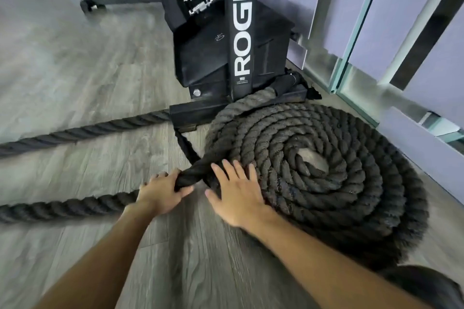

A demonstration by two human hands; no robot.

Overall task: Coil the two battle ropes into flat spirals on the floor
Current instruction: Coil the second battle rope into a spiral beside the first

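Note:
A thick dark battle rope lies as a flat spiral [326,163] on the wood floor, at the foot of a black rack. Its loose length [62,207] trails off to the left along the floor. My left hand [160,193] grips this rope where it meets the spiral's left edge. My right hand [238,193] lies flat, fingers spread, on the spiral's outer turns. A second rope [75,133] runs straight across the floor from the rack base to the left edge.
The black rack upright [241,32] and its base beam [190,113] stand right behind the spiral. A glass partition with metal frames [356,63] borders the right side. A wheeled bench frame [105,0] sits at the far back.

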